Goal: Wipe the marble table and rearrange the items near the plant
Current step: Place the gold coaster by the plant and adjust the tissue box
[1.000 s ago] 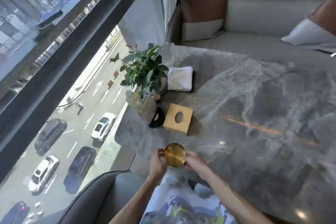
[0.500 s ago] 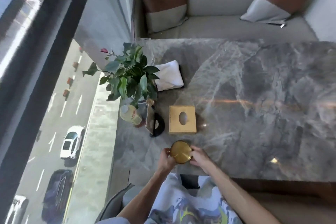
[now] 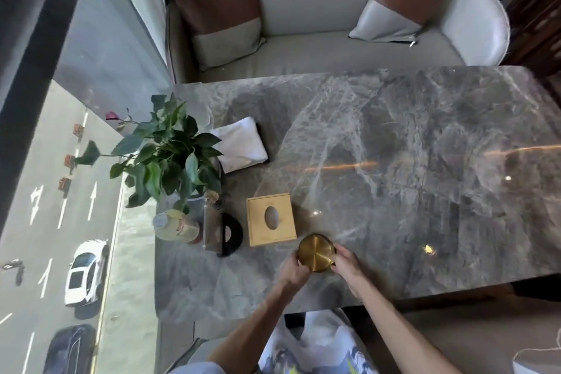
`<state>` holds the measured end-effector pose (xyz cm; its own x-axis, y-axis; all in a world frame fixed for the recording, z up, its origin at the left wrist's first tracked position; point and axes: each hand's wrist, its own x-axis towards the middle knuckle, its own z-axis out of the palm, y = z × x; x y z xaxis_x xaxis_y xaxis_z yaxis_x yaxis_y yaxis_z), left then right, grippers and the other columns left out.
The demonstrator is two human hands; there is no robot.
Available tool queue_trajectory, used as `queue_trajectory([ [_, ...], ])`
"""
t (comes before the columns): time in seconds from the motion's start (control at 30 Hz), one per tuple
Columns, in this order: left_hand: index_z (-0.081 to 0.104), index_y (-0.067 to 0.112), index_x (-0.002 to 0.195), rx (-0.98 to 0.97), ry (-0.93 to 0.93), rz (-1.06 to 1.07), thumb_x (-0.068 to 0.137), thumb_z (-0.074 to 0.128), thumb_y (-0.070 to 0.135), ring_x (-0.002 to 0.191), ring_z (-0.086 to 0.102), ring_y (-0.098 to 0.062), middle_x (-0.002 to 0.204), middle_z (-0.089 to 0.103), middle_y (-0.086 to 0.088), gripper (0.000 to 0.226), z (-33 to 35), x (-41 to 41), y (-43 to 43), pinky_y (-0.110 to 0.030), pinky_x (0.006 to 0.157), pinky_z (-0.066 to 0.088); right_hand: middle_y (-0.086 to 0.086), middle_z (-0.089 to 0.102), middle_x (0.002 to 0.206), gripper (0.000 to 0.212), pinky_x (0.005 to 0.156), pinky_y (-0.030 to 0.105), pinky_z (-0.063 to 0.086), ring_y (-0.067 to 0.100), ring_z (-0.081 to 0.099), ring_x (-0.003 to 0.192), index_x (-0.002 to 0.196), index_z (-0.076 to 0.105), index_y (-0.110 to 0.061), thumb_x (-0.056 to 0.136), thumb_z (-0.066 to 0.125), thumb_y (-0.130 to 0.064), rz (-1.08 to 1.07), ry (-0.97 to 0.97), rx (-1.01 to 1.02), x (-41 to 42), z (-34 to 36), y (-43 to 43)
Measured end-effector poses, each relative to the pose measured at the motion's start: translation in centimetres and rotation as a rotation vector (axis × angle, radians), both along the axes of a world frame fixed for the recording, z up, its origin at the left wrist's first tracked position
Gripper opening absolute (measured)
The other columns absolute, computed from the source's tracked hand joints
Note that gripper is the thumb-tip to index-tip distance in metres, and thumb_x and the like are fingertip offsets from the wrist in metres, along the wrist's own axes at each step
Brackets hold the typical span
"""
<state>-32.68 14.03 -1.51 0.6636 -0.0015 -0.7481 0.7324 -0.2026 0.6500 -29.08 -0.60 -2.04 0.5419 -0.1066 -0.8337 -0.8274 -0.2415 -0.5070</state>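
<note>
Tin (image 3: 315, 253) — round, brass-coloured — on marble table (image 3: 409, 191), left grip (image 3: 292, 271) and right grip (image 3: 346, 265) clasping its sides.

The bottle (image 3: 176, 225) label is too blurred to read.
</note>
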Motion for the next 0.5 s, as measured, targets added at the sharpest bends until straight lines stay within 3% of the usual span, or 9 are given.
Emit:
queue_trajectory([
  [0.1,0.063,0.020,0.110,-0.008,0.019,0.027,0.075,0.060,0.037,0.109,0.064,-0.022,0.107,0.070,0.000,0.039,-1.1,3.7,-1.8,-0.038,0.095,0.053,-0.001,0.061,0.121,0.041,0.106,0.034,0.043,0.020,0.056,0.115,0.125,0.054,-0.026,0.094,0.050,0.000,-0.040,-0.021,0.075,3.1,-0.4,-1.7],
  [0.2,0.065,0.007,0.104,0.015,0.028,0.085,0.063,0.048,0.026,0.101,0.065,-0.030,0.095,0.068,-0.009,0.049,0.9,7.3,-3.2,-0.030,0.075,0.049,-0.003,0.065,0.128,0.035,0.113,0.043,0.040,0.016,0.059,0.120,0.107,0.065,-0.039,0.085,0.058,-0.013,0.054,-0.112,0.093,5.8,-5.1,-3.8],
  [0.27,0.064,0.004,0.105,0.024,0.017,0.126,0.055,0.049,0.031,0.096,0.065,-0.031,0.095,0.068,-0.013,0.058,1.4,8.7,-4.0,-0.033,0.071,0.048,-0.008,0.071,0.111,0.034,0.109,0.042,0.043,0.013,0.063,0.108,0.095,0.069,-0.038,0.086,0.056,-0.009,0.086,-0.121,0.109,7.3,-5.8,-4.1],
  [0.3,0.063,0.006,0.110,0.018,0.015,0.141,0.052,0.051,0.036,0.096,0.065,-0.029,0.100,0.068,-0.011,0.066,1.0,9.1,-4.2,-0.037,0.078,0.052,-0.010,0.072,0.103,0.035,0.106,0.040,0.044,0.013,0.063,0.102,0.093,0.070,-0.036,0.088,0.053,-0.005,0.082,-0.113,0.106,7.9,-4.3,-3.8],
  [0.4,0.051,0.020,0.127,0.022,0.006,0.146,0.056,0.057,0.042,0.110,0.062,-0.024,0.118,0.065,-0.007,0.075,-3.4,8.8,-4.4,-0.045,0.099,0.050,-0.009,0.069,0.109,0.037,0.107,0.039,0.043,0.014,0.060,0.107,0.111,0.067,-0.029,0.088,0.053,-0.002,0.111,-0.087,0.119,8.8,-2.7,-3.8],
  [0.5,0.059,0.018,0.120,0.177,-0.145,0.111,0.072,0.053,0.031,0.105,0.064,-0.017,0.112,0.069,-0.001,0.050,2.8,8.2,-3.4,-0.038,0.094,0.053,-0.001,0.059,0.137,0.047,0.112,0.035,0.040,0.019,0.054,0.126,0.135,0.056,-0.023,0.089,0.055,-0.013,0.215,-0.184,-0.021,8.3,-1.4,-3.5],
])
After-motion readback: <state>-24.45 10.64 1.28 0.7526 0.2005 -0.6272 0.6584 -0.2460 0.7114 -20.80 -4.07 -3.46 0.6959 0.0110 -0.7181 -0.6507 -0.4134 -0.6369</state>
